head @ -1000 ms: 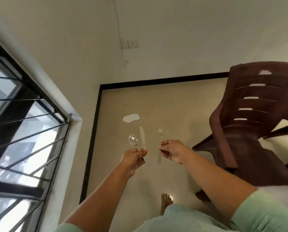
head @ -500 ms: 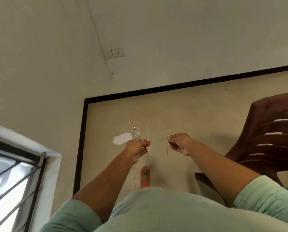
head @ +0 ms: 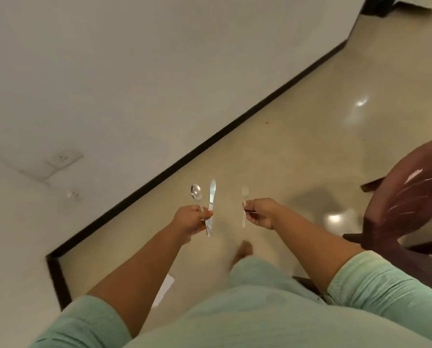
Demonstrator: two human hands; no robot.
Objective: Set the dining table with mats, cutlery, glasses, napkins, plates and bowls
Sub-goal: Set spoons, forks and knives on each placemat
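Observation:
My left hand (head: 190,219) grips a steel spoon (head: 196,191) and a table knife (head: 212,197) together by their handles, both pointing up and away from me. My right hand (head: 259,212) pinches a fork (head: 244,194) by its handle, tines up. Both hands are held out in front of me above the beige floor, about a hand's width apart. No table, mats, plates, glasses or bowls show in this view.
A dark brown plastic chair (head: 408,197) stands at the right. A white wall with a black skirting (head: 210,144) runs diagonally on the left, with a socket (head: 64,158) on it. A white scrap (head: 164,288) lies on the floor near my foot (head: 242,251).
The view has swung right, away from the window, which is out of sight now. The chair sits further to the right edge. Both hands still hold the same cutlery, raised upright.

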